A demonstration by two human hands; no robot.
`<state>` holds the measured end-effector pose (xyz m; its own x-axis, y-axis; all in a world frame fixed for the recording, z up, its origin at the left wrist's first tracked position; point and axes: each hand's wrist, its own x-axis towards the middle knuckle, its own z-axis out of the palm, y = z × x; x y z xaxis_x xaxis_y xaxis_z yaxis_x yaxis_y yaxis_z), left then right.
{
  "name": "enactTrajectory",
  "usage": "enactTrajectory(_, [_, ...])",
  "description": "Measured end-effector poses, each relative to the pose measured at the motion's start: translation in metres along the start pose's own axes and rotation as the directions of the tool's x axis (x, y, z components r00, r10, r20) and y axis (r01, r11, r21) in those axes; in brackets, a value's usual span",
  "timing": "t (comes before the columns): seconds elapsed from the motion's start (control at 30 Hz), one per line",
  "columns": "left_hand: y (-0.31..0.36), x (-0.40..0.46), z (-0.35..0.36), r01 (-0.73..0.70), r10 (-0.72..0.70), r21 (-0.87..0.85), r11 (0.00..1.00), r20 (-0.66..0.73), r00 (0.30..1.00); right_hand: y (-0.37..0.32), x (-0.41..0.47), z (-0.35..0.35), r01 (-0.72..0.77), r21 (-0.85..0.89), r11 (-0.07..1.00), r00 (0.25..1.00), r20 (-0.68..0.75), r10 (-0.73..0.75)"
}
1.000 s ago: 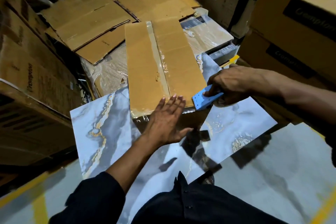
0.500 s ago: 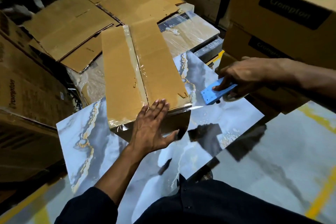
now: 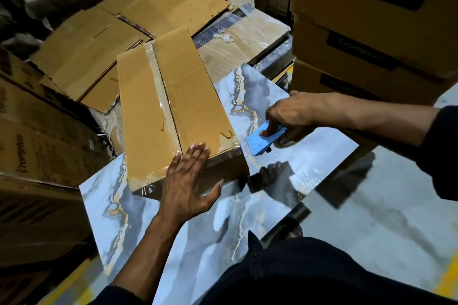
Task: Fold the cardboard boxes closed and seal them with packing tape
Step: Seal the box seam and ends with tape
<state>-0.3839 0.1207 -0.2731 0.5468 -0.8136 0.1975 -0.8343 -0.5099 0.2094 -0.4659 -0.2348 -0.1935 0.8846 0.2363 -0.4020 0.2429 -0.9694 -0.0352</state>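
Box: the long brown cardboard box [image 3: 171, 116], flaps folded shut and a strip of clear packing tape [image 3: 162, 109] along its centre seam, lies on the glossy grey-and-gold marbled slab [image 3: 292, 163] in front of me, its long axis running from 6 toward 12 o'clock.
My left hand [image 3: 188, 186]: laid flat on the near end of the box, fingers straight and together over the top edge, thumb spread against the end face; it grasps nothing.
My right hand [image 3: 292, 116]: at about 3 o'clock from the box's near corner, fingers curled round the blue plastic tape dispenser [image 3: 265, 140], one fingertip pressed on its flat plate.
Dispenser: just beside the box's right near corner, apart from it, over the slab.
Behind the box, 11 to 12 o'clock: flattened brown cardboard sheets [image 3: 104, 47].
At 1 to 2 o'clock: stacked brown cartons printed "Crompton" [image 3: 371, 20].
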Motion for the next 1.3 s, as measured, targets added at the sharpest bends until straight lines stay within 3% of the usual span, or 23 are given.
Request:
enactTrajectory(0.23, [0.005, 0.002, -0.008, 0.008, -0.007, -0.005, 1.000, 0.048, 0.999, -0.011, 0.014, -0.007, 0.017, 0.041, 0.999, 1.000, -0.009, -0.017])
enactTrajectory(0.4, [0.015, 0.016, -0.023, 0.043, -0.052, 0.094, 0.995, 0.099, 0.994, -0.007, 0.029, 0.032, -0.097, -0.190, 0.977, 0.977, 0.171, 0.130])
enactTrajectory(0.53, [0.035, 0.051, -0.039, -0.057, 0.040, 0.159, 0.986, 0.107, 0.993, 0.019, 0.033, 0.065, -0.159, 0.070, 0.985, 0.968, 0.206, 0.142])
enactTrajectory(0.73, [0.052, 0.118, -0.032, -0.289, 0.156, 0.260, 0.921, 0.433, 0.888, 0.043, 0.045, 0.079, -0.220, 0.384, 0.897, 0.957, 0.265, 0.121])
enactTrajectory(0.87, [0.055, 0.136, -0.024, -0.428, 0.198, 0.297, 0.853, 0.575, 0.794, 0.047, 0.043, 0.088, -0.153, 0.372, 0.916, 0.984, 0.148, 0.104])
enactTrajectory(1.0, [0.052, 0.142, -0.019, -0.453, 0.277, 0.215, 0.865, 0.549, 0.789, 0.050, 0.042, 0.085, -0.173, 0.387, 0.906, 0.981, 0.153, 0.122])
enactTrajectory(1.1, [0.045, 0.139, -0.023, -0.476, 0.418, 0.062, 0.877, 0.389, 0.821, 0.055, 0.044, 0.088, -0.178, 0.383, 0.906, 0.981, 0.135, 0.136])
enactTrajectory(1.17, [0.037, 0.135, -0.024, -0.523, 0.487, 0.019, 0.852, 0.339, 0.805, 0.057, 0.046, 0.090, -0.182, 0.370, 0.911, 0.982, 0.124, 0.145])
enactTrajectory(1.3, [0.030, 0.137, -0.019, -0.543, 0.462, 0.050, 0.838, 0.463, 0.756, 0.060, 0.055, 0.093, -0.203, 0.397, 0.895, 0.977, 0.147, 0.156])
